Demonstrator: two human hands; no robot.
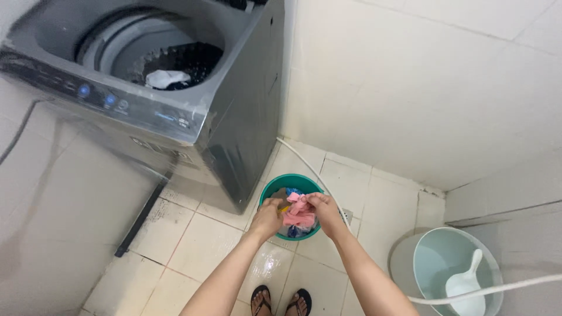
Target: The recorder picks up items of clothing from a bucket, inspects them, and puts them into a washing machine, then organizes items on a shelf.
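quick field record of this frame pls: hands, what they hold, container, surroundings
left hand: left hand grips the pink cloth garment over the bucket
right hand: right hand pinches the same garment from the other side
container: round green plastic bucket on the tiled floor, with blue fabric in it
machine: grey top-loading washing machine, lid open, white cloth item in the drum
nearby: pale blue plastic basin holding a white plastic scoop; white hose along the floor
feet: black flip-flop sandals
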